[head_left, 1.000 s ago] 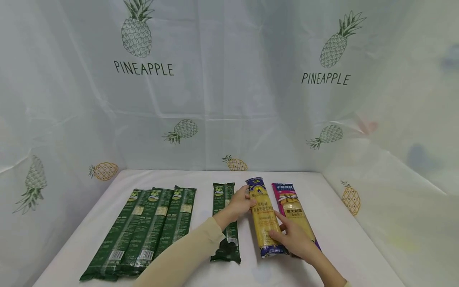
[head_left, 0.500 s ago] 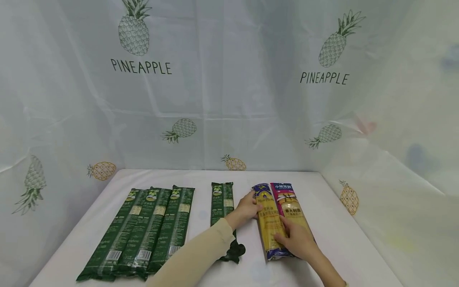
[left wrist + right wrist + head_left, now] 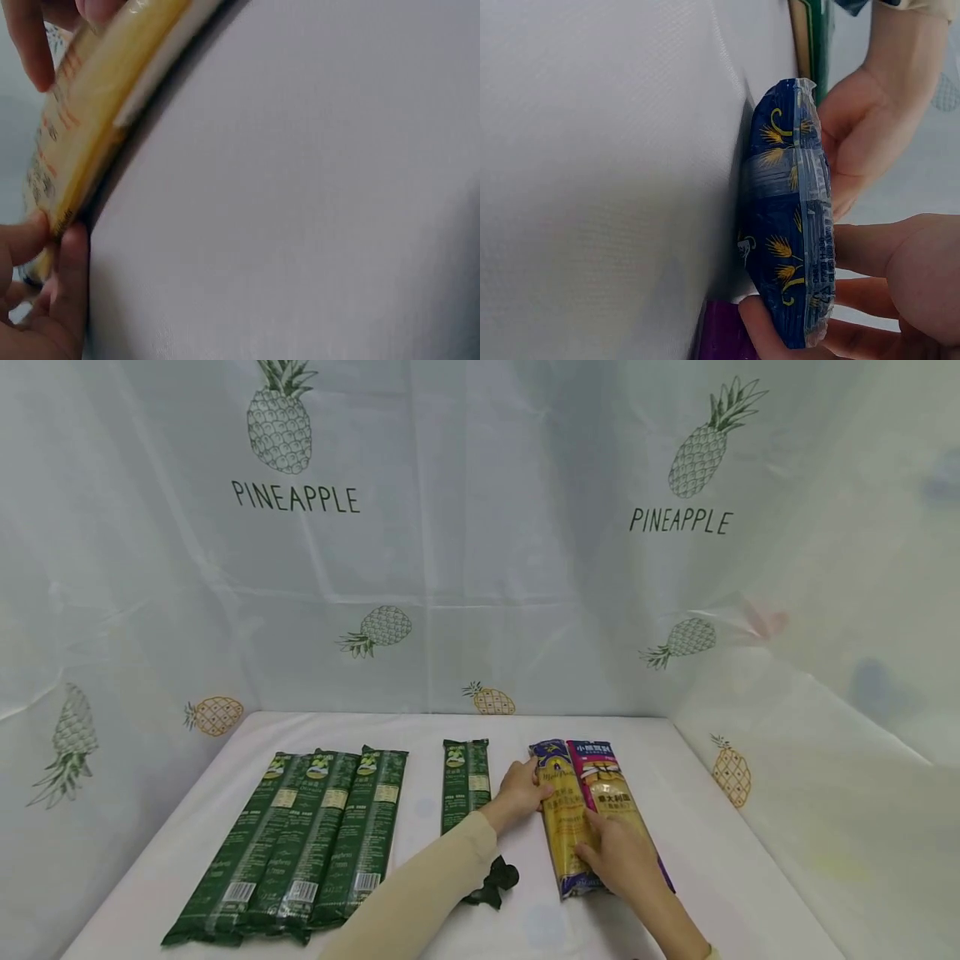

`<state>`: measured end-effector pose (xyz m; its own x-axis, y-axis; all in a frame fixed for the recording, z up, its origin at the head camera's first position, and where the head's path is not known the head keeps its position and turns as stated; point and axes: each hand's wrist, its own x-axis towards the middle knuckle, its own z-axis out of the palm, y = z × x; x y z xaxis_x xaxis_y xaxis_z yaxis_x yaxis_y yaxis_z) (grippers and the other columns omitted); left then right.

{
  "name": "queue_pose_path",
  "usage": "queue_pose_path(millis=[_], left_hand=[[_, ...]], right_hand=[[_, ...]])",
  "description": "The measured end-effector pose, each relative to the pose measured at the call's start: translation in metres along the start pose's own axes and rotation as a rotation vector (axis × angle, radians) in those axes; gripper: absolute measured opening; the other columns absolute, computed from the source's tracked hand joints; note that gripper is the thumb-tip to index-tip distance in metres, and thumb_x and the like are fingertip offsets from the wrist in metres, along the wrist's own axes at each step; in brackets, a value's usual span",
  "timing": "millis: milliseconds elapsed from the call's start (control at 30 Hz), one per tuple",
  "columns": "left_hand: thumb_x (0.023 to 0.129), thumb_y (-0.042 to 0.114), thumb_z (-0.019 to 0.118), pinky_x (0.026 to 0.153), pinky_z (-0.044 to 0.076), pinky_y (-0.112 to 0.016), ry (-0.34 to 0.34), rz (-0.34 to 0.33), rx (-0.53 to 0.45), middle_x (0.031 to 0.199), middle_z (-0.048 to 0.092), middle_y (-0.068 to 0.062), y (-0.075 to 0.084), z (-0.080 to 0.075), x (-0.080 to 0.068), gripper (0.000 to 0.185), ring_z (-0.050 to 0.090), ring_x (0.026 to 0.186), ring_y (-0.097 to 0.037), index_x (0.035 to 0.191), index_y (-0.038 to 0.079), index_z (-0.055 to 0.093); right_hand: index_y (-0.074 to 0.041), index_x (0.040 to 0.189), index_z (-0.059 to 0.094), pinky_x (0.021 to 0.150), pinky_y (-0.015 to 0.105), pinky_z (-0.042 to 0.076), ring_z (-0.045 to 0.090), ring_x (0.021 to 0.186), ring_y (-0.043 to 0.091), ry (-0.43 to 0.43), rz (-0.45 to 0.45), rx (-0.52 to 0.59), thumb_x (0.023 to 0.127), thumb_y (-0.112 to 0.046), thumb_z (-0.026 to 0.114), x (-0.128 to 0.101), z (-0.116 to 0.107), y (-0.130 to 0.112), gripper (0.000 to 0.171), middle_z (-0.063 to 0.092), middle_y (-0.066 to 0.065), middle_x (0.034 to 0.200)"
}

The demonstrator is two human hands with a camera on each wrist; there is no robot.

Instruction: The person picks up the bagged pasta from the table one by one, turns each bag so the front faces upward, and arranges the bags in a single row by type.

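A yellow spaghetti packet with dark blue ends [image 3: 564, 818] lies right of centre on the table, side by side with a pink-and-yellow pasta packet [image 3: 611, 785]. My left hand [image 3: 517, 792] holds its left edge near the top, thumb over the face and fingers along the side, as the left wrist view shows [image 3: 49, 300]. On the lower right edge, my right hand [image 3: 626, 856] grips the same packet and covers part of the pink one. In the right wrist view the packet's blue end [image 3: 787, 217] faces the camera, my right fingers [image 3: 769, 330] curled at its edge.
Three green pasta packets [image 3: 288, 843] lie overlapping at the left of the white-covered table [image 3: 525, 935]. Another green packet [image 3: 465, 781] lies mid-table, partly under my left sleeve [image 3: 420, 889]. A pineapple-print curtain [image 3: 480, 527] closes off the back and sides.
The yellow spaghetti packet has shifted right with both hands on it, closing the gap to the pink-and-yellow packet. Over the last half second it has barely moved.
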<state>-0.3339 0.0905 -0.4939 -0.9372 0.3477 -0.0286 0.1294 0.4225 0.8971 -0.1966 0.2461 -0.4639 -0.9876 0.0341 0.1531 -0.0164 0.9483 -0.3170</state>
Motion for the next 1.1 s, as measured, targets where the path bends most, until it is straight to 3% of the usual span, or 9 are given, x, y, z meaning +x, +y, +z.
queue_pose_path(millis=[100, 233, 367, 533, 733, 933, 1100], left_hand=[[0.105, 0.021, 0.071, 0.088, 0.056, -0.035, -0.008, 0.008, 0.052, 0.093, 0.057, -0.005, 0.001, 0.001, 0.000, 0.072, 0.060, 0.075, -0.014, 0.165, 0.004, 0.036], [0.105, 0.022, 0.070, 0.091, 0.056, -0.033, -0.028, -0.001, 0.015, 0.085, 0.061, -0.002, 0.001, -0.001, -0.001, 0.073, 0.065, 0.069, -0.012, 0.167, 0.005, 0.033], [0.105, 0.020, 0.069, 0.092, 0.057, -0.034, -0.034, -0.019, -0.032, 0.088, 0.059, -0.002, 0.003, -0.002, -0.003, 0.074, 0.065, 0.071, -0.011, 0.167, 0.005, 0.032], [0.106, 0.019, 0.069, 0.089, 0.055, -0.033, -0.046, -0.064, -0.022, 0.086, 0.058, -0.001, 0.005, -0.002, -0.004, 0.074, 0.063, 0.071, -0.011, 0.168, 0.007, 0.031], [0.104, 0.020, 0.072, 0.084, 0.055, -0.033, -0.035, -0.066, -0.030, 0.091, 0.061, -0.006, 0.005, -0.004, -0.006, 0.076, 0.065, 0.076, -0.016, 0.167, 0.007, 0.033], [0.103, 0.025, 0.073, 0.093, 0.054, -0.037, -0.036, -0.093, -0.004, 0.097, 0.065, -0.004, 0.003, -0.001, -0.003, 0.075, 0.065, 0.083, -0.015, 0.167, 0.010, 0.035], [0.105, 0.023, 0.070, 0.085, 0.058, -0.032, -0.099, -0.087, -0.065, 0.101, 0.069, -0.006, 0.002, -0.011, -0.007, 0.075, 0.069, 0.085, -0.014, 0.167, 0.007, 0.031]], right_hand=[[0.003, 0.139, 0.068, 0.071, 0.045, 0.053, 0.059, 0.080, 0.021, -0.001, 0.002, -0.026, 0.089, -0.027, 0.087, -0.001, -0.001, 0.001, 0.061, 0.073, 0.020, 0.106], [0.002, 0.138, 0.068, 0.064, 0.039, 0.047, 0.054, 0.075, 0.019, -0.002, 0.003, -0.049, 0.089, -0.030, 0.087, -0.001, -0.002, 0.001, 0.061, 0.072, 0.018, 0.102], [0.001, 0.138, 0.069, 0.066, 0.041, 0.049, 0.055, 0.075, 0.020, -0.001, 0.002, -0.062, 0.089, -0.032, 0.087, 0.000, -0.003, 0.003, 0.062, 0.072, 0.019, 0.102], [0.000, 0.138, 0.069, 0.066, 0.042, 0.049, 0.055, 0.074, 0.020, -0.026, 0.015, -0.073, 0.089, -0.033, 0.088, 0.000, -0.003, 0.006, 0.063, 0.073, 0.019, 0.101], [-0.001, 0.141, 0.068, 0.068, 0.044, 0.052, 0.057, 0.076, 0.020, -0.041, 0.011, -0.086, 0.091, -0.035, 0.086, 0.001, -0.002, 0.005, 0.063, 0.073, 0.018, 0.102], [-0.001, 0.139, 0.069, 0.068, 0.044, 0.053, 0.057, 0.074, 0.020, -0.042, 0.010, -0.114, 0.092, -0.036, 0.084, -0.003, -0.004, 0.003, 0.060, 0.071, 0.016, 0.099], [-0.001, 0.134, 0.072, 0.062, 0.040, 0.050, 0.053, 0.071, 0.019, -0.010, 0.001, -0.082, 0.092, -0.032, 0.084, -0.008, -0.009, 0.000, 0.053, 0.068, 0.014, 0.098]])
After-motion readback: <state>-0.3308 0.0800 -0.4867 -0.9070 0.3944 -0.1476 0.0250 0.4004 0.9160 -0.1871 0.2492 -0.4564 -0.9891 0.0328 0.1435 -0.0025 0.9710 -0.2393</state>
